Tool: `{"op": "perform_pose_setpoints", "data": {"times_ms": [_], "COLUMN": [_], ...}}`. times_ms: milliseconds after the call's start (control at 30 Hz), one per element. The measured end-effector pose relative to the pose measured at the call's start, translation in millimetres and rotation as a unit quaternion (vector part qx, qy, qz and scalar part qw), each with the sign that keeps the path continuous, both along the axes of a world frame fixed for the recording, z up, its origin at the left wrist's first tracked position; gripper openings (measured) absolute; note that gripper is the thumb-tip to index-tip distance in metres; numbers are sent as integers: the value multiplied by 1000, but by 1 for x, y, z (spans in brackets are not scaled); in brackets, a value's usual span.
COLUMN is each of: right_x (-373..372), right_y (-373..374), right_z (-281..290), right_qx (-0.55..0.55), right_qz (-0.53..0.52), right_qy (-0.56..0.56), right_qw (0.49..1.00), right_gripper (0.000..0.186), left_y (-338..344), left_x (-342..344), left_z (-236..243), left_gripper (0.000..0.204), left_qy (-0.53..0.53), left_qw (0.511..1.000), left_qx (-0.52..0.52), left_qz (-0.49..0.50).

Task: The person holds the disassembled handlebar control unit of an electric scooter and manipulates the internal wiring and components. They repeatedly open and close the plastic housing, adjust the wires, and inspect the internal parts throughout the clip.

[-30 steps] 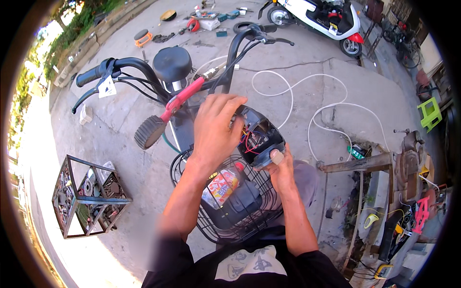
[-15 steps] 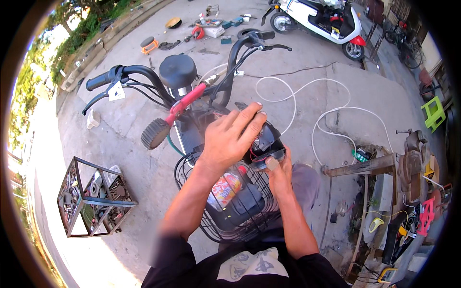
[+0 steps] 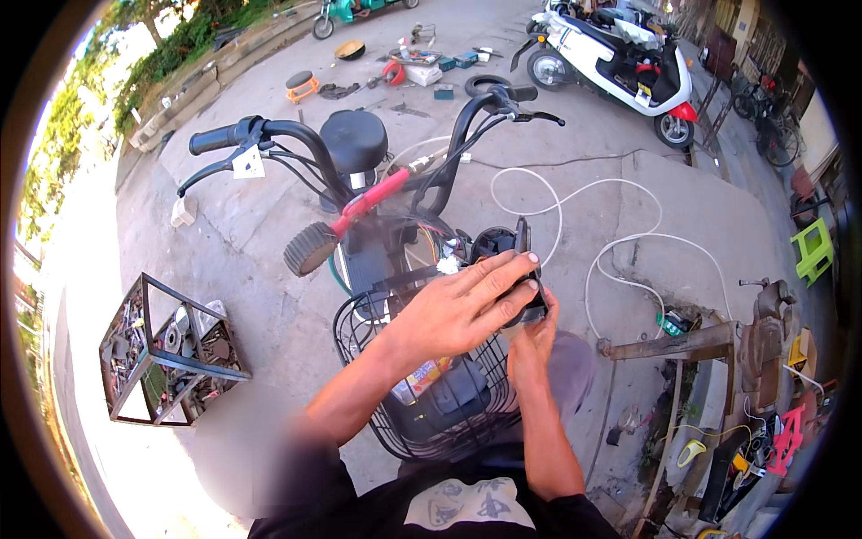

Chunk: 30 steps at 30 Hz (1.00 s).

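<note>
Black housing (image 3: 496,244) between two hands, at a wire basket's (image 3: 446,452) far right.
Left hand (image 3: 469,305) lies across it, fingers extended; right hand (image 3: 536,340) grips its near right side. Handlebars (image 3: 458,139) stand beyond.

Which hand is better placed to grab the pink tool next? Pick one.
Probably the left hand: it looks nearer the pink tool, while the right hand is farther off, holding the black housing.
</note>
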State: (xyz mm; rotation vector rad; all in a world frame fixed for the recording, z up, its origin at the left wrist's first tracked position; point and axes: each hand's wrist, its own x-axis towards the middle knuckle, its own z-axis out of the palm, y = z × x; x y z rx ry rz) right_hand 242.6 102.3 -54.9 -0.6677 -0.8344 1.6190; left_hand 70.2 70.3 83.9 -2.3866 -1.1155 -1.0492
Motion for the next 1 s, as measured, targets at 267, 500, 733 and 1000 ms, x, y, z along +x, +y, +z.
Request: {"op": "perform_pose_setpoints", "data": {"times_ms": [267, 500, 733, 1000], "right_x": [2, -16, -17, -21], "right_y": [9, -1, -3, -3], "right_z": [-4, 14, -2, 4], "right_qx": [54, 113, 265, 360], "right_qz": [-39, -81, -185, -220], "right_qy": [29, -67, -212, -274], "right_qw": [997, 988, 922, 864], "right_gripper": [98, 118, 122, 126], "left_y": [-38, -50, -63, -66], "left_x": [3, 6, -13, -47], "left_z": [-19, -48, -48, -61], "left_gripper": [58, 82, 73, 19], "left_qy": [-198, -447, -660, -738], "left_qw": [974, 885, 703, 598], "left_qx": [-89, -119, -252, -281], "left_qz": [-66, -50, -77, -137]}}
